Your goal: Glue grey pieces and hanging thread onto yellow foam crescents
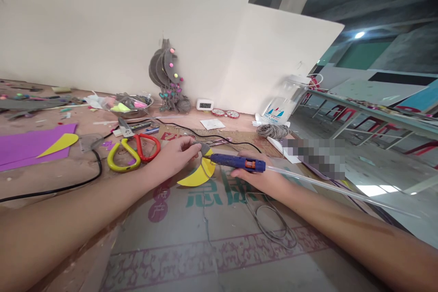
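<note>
My right hand (255, 173) is closed around a blue glue gun (236, 162), with a long clear glue stick (328, 187) running out of its back to the right. The gun's nozzle points left, at the top of a yellow crescent piece (196, 177) with a grey tip. My left hand (181, 151) pinches that piece by its grey end, thumb and fingers pressed together. Grey cord (272, 226) runs from near the piece and lies in loops below my right hand. Whether the nozzle touches the piece, I cannot tell.
Yellow-handled and red-handled scissors (123, 155) lie left of my left hand, beside purple sheets (37, 146). A black cable (85, 178) crosses the table. Behind stand a bowl (133, 108), a small clock (205, 104), a hanging felt ornament (166, 70) and a clear jug (282, 102).
</note>
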`<state>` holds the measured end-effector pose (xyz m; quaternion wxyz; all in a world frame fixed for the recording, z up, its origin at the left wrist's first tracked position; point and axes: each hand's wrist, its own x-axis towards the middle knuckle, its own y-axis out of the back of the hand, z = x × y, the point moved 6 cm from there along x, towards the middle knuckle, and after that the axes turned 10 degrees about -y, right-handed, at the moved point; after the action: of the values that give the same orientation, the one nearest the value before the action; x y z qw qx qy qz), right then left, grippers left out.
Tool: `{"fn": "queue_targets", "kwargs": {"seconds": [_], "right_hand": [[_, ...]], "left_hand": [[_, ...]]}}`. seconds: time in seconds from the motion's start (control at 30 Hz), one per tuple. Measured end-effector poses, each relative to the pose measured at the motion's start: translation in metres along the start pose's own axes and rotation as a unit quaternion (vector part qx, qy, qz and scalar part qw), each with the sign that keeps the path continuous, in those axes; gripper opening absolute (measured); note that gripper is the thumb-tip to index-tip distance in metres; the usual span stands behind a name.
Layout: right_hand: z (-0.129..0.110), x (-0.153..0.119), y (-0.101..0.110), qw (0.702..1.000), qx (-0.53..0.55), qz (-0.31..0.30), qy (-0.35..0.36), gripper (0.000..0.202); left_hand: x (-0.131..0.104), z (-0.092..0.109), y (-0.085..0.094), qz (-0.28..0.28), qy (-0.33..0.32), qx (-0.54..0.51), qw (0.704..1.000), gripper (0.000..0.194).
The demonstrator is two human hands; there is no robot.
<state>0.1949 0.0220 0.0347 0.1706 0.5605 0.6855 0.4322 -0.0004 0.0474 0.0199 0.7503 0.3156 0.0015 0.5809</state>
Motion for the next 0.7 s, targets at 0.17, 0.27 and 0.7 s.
{"fn": "queue_targets", "kwargs": {"seconds": [0.17,0.27,0.7], "right_hand": [[-0.0001,0.0005,0.0001,1.0,-0.012,0.002,-0.009,0.039],[-0.001,0.0007,0.0007,1.0,-0.019,0.009,-0.012,0.039],[-0.0007,0.0006,0.0006,1.0,-0.009,0.003,-0.021,0.038]], "left_hand": [[-0.0003,-0.0016,-0.0007,0.0,-0.01,-0.007,1.0,0.031],[0.0,-0.0026,-0.0009,0.003,-0.009,-0.011,1.0,0.031],[0.0004,0.0004,0.0004,0.005,-0.006,-0.006,1.0,0.029]]}}
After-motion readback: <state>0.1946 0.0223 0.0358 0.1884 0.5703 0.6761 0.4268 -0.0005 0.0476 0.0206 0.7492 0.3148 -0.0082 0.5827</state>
